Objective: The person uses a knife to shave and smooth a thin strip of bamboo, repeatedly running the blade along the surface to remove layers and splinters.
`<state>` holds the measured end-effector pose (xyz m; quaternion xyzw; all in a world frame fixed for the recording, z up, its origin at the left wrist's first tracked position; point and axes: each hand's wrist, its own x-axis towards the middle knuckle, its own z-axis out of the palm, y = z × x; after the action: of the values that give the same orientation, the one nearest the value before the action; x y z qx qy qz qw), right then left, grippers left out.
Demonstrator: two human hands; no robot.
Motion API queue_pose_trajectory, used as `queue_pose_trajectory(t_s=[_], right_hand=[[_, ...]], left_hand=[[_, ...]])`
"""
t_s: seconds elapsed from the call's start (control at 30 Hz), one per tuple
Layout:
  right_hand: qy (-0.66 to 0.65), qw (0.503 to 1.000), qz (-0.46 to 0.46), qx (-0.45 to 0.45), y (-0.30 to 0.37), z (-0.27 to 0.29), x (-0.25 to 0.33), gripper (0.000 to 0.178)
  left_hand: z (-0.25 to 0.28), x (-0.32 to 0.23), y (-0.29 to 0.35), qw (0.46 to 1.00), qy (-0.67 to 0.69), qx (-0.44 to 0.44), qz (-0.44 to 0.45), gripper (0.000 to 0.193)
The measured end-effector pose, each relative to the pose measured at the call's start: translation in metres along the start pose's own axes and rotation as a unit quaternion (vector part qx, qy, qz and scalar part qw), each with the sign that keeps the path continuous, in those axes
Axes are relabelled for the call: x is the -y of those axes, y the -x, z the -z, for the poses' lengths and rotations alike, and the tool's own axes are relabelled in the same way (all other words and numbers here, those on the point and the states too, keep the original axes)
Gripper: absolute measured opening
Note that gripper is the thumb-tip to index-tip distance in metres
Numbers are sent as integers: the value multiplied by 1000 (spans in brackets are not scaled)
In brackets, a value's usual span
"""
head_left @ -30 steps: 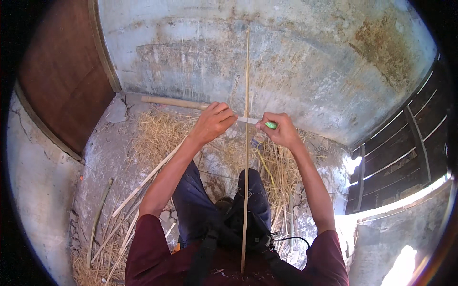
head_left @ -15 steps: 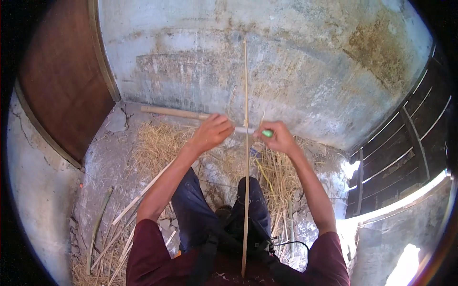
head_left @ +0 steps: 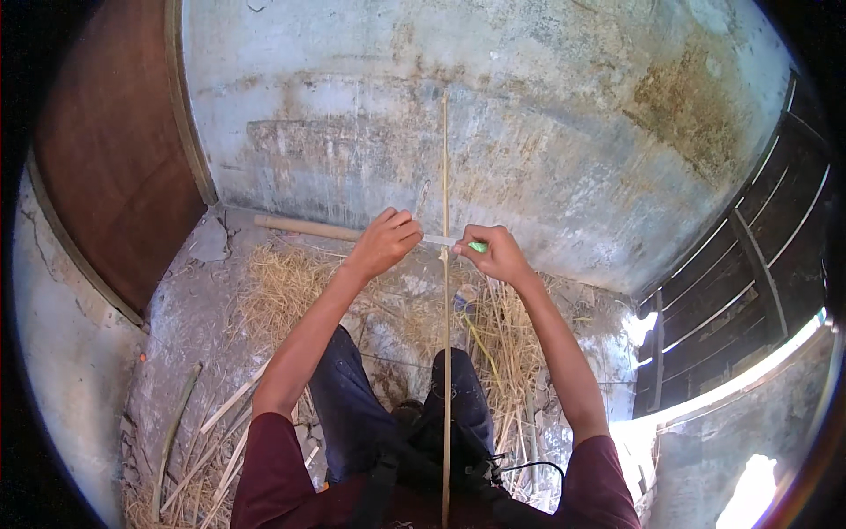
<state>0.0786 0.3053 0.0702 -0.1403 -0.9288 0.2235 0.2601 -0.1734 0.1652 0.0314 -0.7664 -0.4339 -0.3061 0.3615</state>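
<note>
A long thin bamboo strip (head_left: pixel 446 326) runs from the stained wall down between my legs to my body. A knife blade (head_left: pixel 438 239) lies across it. My right hand (head_left: pixel 498 254) is closed around the knife's green handle (head_left: pixel 478 247), just right of the strip. On the strip's other side, my left hand (head_left: pixel 384 242) has its fingers closed at the blade's left end; the exact grip is hidden. Behind that hand passes a thicker round pole (head_left: pixel 304 227), near the foot of the wall.
Loose straw and shavings (head_left: pixel 286 286) cover the floor before my legs. Several split strips (head_left: pixel 231 407) and a greenish stick (head_left: pixel 179 428) lie at left. A brown door panel (head_left: pixel 119 159) stands left, dark wooden slats (head_left: pixel 731 291) at right.
Both hands and the blade have moved a little farther out along the strip, toward the wall. A thin curl beside my right hand no longer shows. The view has tilted slightly.
</note>
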Motion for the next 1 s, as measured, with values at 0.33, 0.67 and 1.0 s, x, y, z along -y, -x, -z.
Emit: queue_pose_trajectory(t_s=[0.33, 0.67, 1.0], right_hand=[[-24, 999, -5, 45, 25, 8, 22, 15], [6, 997, -3, 76, 136, 24, 113, 17], [0, 988, 24, 155, 205, 11, 154, 19]], left_hand=[[29, -43, 11, 999, 30, -9, 38, 18], [108, -146, 37, 968, 202, -33, 143, 26], [137, -213, 68, 879, 414, 33, 235, 29]])
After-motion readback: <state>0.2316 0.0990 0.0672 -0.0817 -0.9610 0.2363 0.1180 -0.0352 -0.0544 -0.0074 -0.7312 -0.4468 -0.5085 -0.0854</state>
